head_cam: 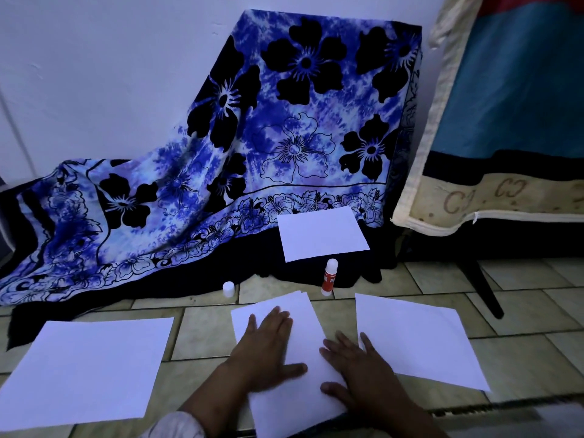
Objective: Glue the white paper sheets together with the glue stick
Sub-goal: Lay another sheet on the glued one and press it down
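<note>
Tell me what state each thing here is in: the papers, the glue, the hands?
Middle sheets: stacked, slightly offset, pressed under both hands.
Left hand: open, flat on the stack.
Right hand: open, flat on the stack.
Glue stick: upright, uncapped.
Cap: off, standing apart from the stick.
Left sheet: flat on the floor.
Right sheet: flat on the floor.
Far sheet: lying on dark cloth.

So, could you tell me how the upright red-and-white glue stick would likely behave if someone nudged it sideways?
The red-and-white glue stick stands tall on a narrow base, so a sideways nudge would probably tip it. Being a cylinder, it would then likely roll across the smooth tiled floor. It looks small and plastic, so probably light and rigid.
</note>
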